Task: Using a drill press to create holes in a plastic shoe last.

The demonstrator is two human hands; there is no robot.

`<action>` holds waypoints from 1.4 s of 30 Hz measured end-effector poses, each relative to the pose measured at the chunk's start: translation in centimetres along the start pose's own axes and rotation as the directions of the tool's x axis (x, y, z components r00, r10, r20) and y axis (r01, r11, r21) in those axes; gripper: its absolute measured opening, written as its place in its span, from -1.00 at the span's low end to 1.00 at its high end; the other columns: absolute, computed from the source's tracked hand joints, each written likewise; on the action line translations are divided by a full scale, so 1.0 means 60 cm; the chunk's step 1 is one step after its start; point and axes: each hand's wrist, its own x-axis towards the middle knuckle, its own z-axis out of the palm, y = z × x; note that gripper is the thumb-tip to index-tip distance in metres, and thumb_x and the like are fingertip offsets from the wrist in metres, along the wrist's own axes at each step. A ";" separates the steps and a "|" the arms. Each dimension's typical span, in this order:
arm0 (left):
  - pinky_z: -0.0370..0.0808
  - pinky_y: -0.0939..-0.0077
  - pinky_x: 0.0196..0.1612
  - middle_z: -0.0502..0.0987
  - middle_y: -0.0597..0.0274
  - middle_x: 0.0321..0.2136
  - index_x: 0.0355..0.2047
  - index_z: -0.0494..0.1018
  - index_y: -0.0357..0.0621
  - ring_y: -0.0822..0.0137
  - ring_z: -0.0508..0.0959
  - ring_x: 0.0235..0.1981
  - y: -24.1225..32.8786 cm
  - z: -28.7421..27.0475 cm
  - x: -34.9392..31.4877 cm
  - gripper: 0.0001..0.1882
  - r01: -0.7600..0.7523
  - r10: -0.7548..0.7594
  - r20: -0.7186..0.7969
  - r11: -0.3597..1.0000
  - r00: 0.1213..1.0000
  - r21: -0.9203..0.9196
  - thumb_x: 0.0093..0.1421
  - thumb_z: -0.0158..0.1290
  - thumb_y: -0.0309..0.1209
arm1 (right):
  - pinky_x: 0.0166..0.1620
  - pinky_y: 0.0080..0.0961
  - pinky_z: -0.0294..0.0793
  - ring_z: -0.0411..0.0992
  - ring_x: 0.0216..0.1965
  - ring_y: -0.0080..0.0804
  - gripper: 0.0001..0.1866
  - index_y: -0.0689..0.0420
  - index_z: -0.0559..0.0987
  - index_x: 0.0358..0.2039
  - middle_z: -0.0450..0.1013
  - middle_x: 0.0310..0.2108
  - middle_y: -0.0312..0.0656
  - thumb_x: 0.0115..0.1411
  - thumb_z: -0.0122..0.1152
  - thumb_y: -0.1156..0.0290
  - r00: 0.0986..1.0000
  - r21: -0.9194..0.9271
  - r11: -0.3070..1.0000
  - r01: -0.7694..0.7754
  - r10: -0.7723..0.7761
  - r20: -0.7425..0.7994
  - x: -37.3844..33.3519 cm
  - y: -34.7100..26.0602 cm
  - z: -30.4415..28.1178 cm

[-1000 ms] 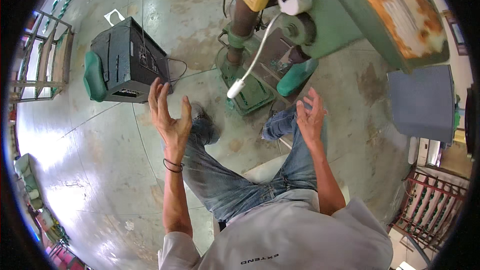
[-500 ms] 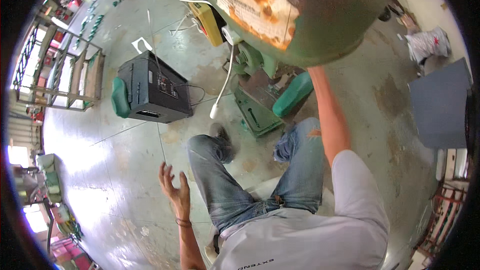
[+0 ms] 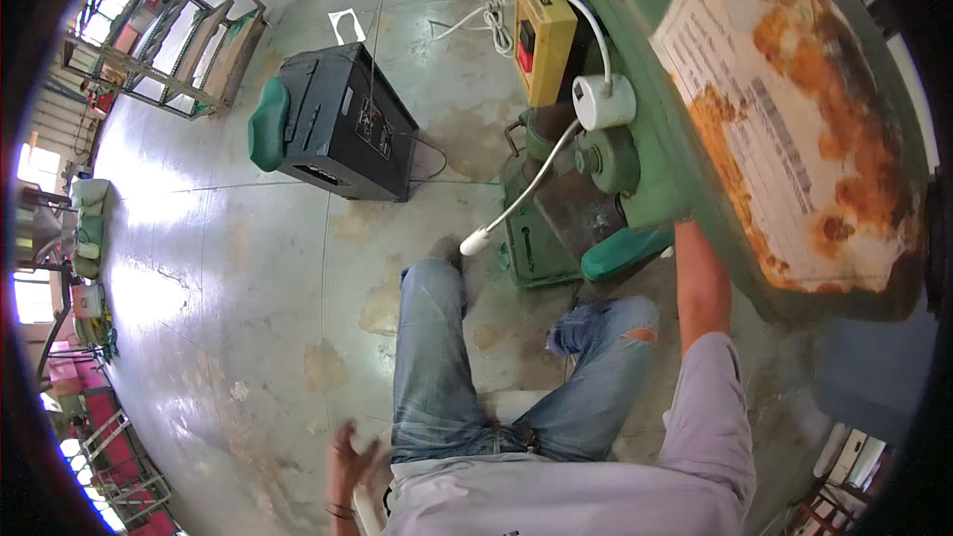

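Observation:
My left hand (image 3: pixel 352 459) is low on the left beside my thigh, slightly blurred. Its fingers are apart, and it holds nothing. My right forearm (image 3: pixel 701 283) reaches up behind a large green machine (image 3: pixel 685 164), which hides the hand. A stained, peeling paper label (image 3: pixel 715 69) covers much of the machine's face. From a round white base (image 3: pixel 604 102) on its side, a thin white gooseneck lamp (image 3: pixel 476 240) hangs down. Beside it sits a yellow switch box (image 3: pixel 544 50) with a red switch. A green elongated piece (image 3: pixel 620 253) lies below, near my right knee.
A black speaker-like box (image 3: pixel 347 129) with an antenna stands on the floor ahead to the left, a green curved piece (image 3: pixel 268 126) against its side. A metal rack (image 3: pixel 189 50) is farther left. A dark grey panel (image 3: pixel 874 367) stands at the right.
My view has shifted, so the machine and its label now appear nearer and farther right. My left hand has dropped lower beside my thigh. The right arm still reaches behind the machine.

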 end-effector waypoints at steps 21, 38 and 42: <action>0.53 0.39 0.00 0.40 0.03 0.12 0.06 0.40 -0.21 0.25 0.47 0.08 0.682 0.016 0.224 -0.57 -0.960 0.617 -0.750 0.267 0.237 -0.083 0.17 0.18 -0.51 | -0.20 -0.52 0.48 0.50 -0.31 -0.47 -0.71 0.19 0.56 -0.08 0.53 -0.27 -0.26 0.30 0.14 0.28 0.949 -0.676 0.668 0.311 -0.251 0.188 -0.010 -0.103 -0.347; 0.42 0.65 -0.27 0.58 0.35 -0.35 0.01 0.49 -0.21 0.55 0.48 -0.36 0.465 0.338 0.046 -0.69 -0.582 0.710 -0.022 0.559 0.704 -0.591 0.31 0.12 -0.34 | -0.32 -0.64 0.38 0.45 -0.29 -0.52 -0.61 0.13 0.35 0.10 0.50 -0.20 -0.19 0.25 0.07 0.57 0.921 0.919 0.346 -0.191 -0.260 0.289 -0.442 -0.097 -0.186; 0.43 0.64 -0.21 0.58 0.34 -0.29 0.01 0.49 -0.24 0.58 0.47 -0.32 0.471 0.321 0.041 -0.71 -0.602 0.736 -0.070 0.491 0.674 -0.630 0.34 0.07 -0.37 | -0.31 -0.64 0.38 0.48 -0.27 -0.53 -0.72 0.12 0.42 0.02 0.52 -0.14 -0.18 0.31 0.15 0.44 0.928 0.941 0.299 -0.157 -0.282 0.244 -0.430 -0.078 -0.194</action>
